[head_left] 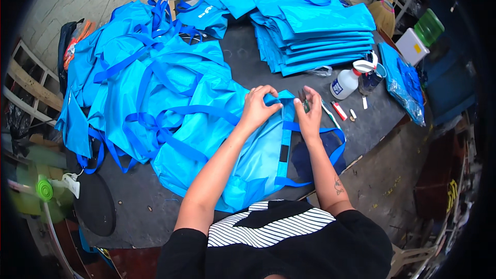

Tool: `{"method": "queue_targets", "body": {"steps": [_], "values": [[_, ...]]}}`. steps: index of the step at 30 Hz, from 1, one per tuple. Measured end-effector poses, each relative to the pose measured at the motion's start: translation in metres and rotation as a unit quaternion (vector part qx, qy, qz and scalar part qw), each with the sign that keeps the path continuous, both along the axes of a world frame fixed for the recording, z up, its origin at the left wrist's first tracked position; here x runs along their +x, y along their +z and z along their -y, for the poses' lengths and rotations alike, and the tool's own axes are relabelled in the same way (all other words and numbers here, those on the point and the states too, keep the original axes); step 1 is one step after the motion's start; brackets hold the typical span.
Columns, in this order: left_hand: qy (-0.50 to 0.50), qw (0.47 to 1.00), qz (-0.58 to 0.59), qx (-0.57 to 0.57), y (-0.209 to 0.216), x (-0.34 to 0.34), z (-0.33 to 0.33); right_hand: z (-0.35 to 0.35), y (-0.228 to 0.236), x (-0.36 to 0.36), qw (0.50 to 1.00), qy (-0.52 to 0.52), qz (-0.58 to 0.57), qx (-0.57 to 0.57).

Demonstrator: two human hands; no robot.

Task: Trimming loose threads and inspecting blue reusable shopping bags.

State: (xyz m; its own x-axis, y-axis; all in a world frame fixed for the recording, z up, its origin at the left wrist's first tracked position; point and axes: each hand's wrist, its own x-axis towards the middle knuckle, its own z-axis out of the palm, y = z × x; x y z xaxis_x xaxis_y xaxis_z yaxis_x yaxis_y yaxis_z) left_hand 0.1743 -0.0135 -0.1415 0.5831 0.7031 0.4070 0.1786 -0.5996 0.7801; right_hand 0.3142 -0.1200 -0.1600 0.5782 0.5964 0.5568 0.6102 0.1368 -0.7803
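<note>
A bright blue tote bag (258, 163) lies on the dark table in front of me, its open top edge facing right. Along that hem sits a black patch (284, 153), and a darker blue strap (339, 142) loops out to the right. My left hand (257, 107) pinches the bag's far top corner between thumb and fingers. Close beside that corner, my right hand (309, 116) holds a small pair of dark thread snips (304, 100), blades pointing away from me. Part of the snips is hidden by the fingers.
A heap of blue bags (124, 67) covers the left side. Folded bags (320, 41) are stacked at the back. Rightward stand a spray bottle (345, 83) and a dark cup (373, 78); a red-and-white lighter-like piece (339, 111) lies nearer. The table's edge (356, 161) runs along the right.
</note>
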Motion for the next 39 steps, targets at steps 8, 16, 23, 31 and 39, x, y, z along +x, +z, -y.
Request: {"method": "queue_targets", "body": {"steps": [8,16,23,31,39], "values": [[-0.059,0.987,0.077,-0.131,-0.006,-0.004,-0.006,0.004,0.006,0.008,0.986,0.062,-0.138,-0.07],[-0.07,0.986,0.067,-0.136,0.0,-0.007,0.001,0.004,-0.014,0.012,0.986,0.071,-0.149,0.001],[-0.062,0.992,0.107,-0.016,0.036,-0.004,0.04,0.023,-0.039,0.062,0.979,-0.05,-0.013,-0.199],[-0.101,0.977,0.051,-0.18,0.037,0.012,0.007,0.047,-0.031,0.139,0.837,-0.304,0.21,-0.404],[-0.131,0.973,-0.056,-0.179,0.038,0.015,0.011,0.04,0.029,0.018,0.98,0.011,0.009,-0.2]]}}
